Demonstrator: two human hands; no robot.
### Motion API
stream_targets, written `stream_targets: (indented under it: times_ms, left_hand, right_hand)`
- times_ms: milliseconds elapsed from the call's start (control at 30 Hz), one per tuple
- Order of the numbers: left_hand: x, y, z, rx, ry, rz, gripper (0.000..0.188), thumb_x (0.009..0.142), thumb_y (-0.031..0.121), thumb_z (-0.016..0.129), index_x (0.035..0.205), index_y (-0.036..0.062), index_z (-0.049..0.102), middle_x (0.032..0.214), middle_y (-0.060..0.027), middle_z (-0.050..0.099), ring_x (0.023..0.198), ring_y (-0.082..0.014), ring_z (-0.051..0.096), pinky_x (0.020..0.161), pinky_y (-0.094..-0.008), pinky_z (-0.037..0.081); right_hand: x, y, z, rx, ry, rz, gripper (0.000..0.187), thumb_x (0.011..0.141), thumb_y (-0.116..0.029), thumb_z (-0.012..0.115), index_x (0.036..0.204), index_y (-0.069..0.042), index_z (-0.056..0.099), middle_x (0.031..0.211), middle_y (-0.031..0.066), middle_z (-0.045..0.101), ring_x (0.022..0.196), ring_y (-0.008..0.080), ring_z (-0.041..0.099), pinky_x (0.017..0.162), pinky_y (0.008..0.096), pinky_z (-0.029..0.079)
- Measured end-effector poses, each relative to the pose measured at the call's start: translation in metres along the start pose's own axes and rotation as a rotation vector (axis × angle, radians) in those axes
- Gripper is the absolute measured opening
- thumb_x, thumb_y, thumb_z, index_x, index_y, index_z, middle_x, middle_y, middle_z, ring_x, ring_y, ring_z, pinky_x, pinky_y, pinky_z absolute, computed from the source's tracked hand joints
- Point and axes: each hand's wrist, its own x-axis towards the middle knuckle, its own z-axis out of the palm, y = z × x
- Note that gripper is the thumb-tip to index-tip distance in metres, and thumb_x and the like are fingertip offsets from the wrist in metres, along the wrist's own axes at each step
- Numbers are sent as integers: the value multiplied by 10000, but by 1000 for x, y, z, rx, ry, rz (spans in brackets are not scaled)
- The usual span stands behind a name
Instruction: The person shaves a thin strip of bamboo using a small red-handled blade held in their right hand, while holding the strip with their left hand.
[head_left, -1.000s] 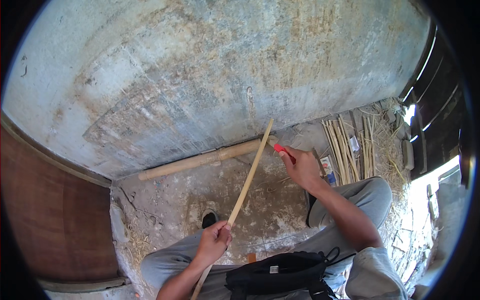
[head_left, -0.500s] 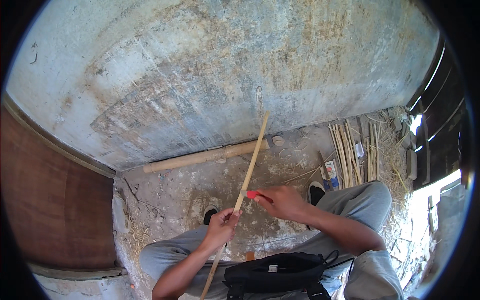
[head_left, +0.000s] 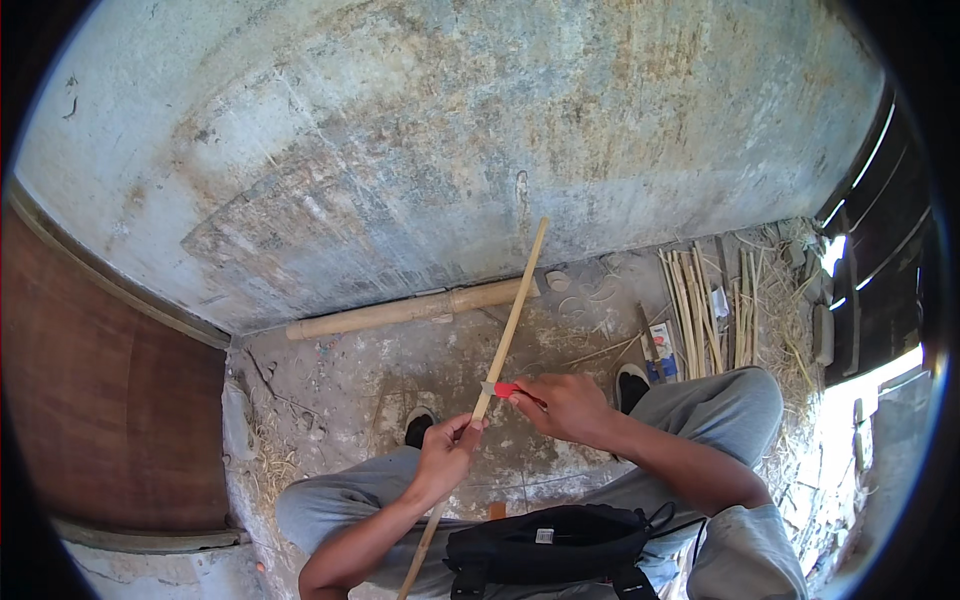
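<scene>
A long, pale bamboo strip [head_left: 514,312] slants up and away in front of me, its far end raised towards the wall. My left hand [head_left: 447,455] is closed around its lower middle, thumb along the strip; the tail runs down past my left forearm. In my right hand [head_left: 570,407] is a red-handled knife [head_left: 506,390], gripped with the fingers wrapped round the handle. Its short grey blade lies across the strip, touching it just above my left hand. My fingers hide part of the handle.
A thick bamboo pole [head_left: 400,315] lies along the foot of the stained wall [head_left: 480,150]. Bundled strips [head_left: 688,310] lie at right, beside a printed packet [head_left: 661,345] and a long dark blade [head_left: 646,325]. A black bag [head_left: 560,545] rests at my lap.
The strip's far end has shifted slightly to the right and up. Both hands keep nearly the same places, and the knife blade still touches the strip.
</scene>
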Motion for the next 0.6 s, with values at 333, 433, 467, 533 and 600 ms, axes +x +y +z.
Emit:
stream_targets:
  times_ms: [333, 433, 467, 533, 600]
  left_hand:
    - [-7, -5, -3, -11, 7, 2, 206, 1061, 183, 536, 1100, 18, 651, 717, 42, 507, 508, -21, 397, 420, -221, 306]
    - [-6, -7, -2, 49, 23, 50, 200, 1058, 176, 538, 1101, 18, 652, 714, 43, 509, 506, -21, 401, 425, -218, 314]
    - [-6, -6, -2, 37, 20, 46, 196, 1057, 172, 539, 1101, 17, 653, 713, 43, 510, 505, -21, 403, 427, -217, 319]
    - [-7, -4, 0, 23, 25, 41, 195, 1055, 168, 541, 1102, 14, 651, 711, 43, 511, 503, -22, 405, 430, -217, 320]
    - [-8, -3, 1, 10, 32, 34, 193, 1054, 165, 543, 1102, 11, 650, 709, 43, 512, 501, -22, 406, 432, -216, 321]
  right_hand:
    - [1, -5, 0, -68, -10, -5, 329, 963, -385, 633, 1120, -104, 701, 780, 129, 709, 617, 341, 697, 501, 475, 536]
    - [2, -5, 0, -86, -21, 4, 326, 963, -391, 634, 1103, -104, 702, 769, 125, 705, 602, 339, 693, 491, 473, 530]
    - [2, -4, 0, -70, -17, -2, 327, 962, -392, 635, 1101, -104, 702, 768, 123, 704, 599, 337, 691, 488, 471, 527]
    - [2, -2, 1, -56, -12, -7, 328, 961, -394, 637, 1098, -103, 703, 767, 121, 703, 597, 336, 689, 484, 470, 524]
    - [1, -2, 2, -90, 34, -31, 295, 924, -352, 701, 1067, -97, 728, 728, 91, 682, 567, 299, 674, 452, 429, 508]
